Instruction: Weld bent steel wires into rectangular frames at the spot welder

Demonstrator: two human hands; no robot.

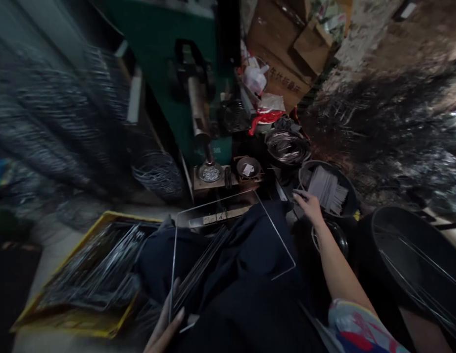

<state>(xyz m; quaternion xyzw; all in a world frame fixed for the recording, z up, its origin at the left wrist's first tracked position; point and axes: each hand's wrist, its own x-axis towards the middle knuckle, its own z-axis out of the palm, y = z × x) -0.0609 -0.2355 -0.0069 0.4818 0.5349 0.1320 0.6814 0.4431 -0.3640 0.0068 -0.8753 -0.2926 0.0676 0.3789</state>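
Note:
My left hand (168, 321), low in the view, is closed on a thin bent metal wire frame (175, 260). The frame is a large rectangle with a gap at its lower right, standing over my lap. Beside that hand, several straight wires (205, 257) lie across the dark cloth on my lap (246, 260). My right hand (309, 206) reaches forward with fingers curled together, by a black bucket (350, 189) holding a bundle of thin grey strips (325, 189). Whatever it grips, if anything, is too dark and small to make out.
A yellow crate (77, 331) of bent wires stands at left. Ahead, a green machine (154, 54) has a metal shaft over a small dish (210, 173), beside a round bowl (249, 167). Coiled wire (286, 147), a large black tub (407, 245) and a cardboard box (282, 54) are at right.

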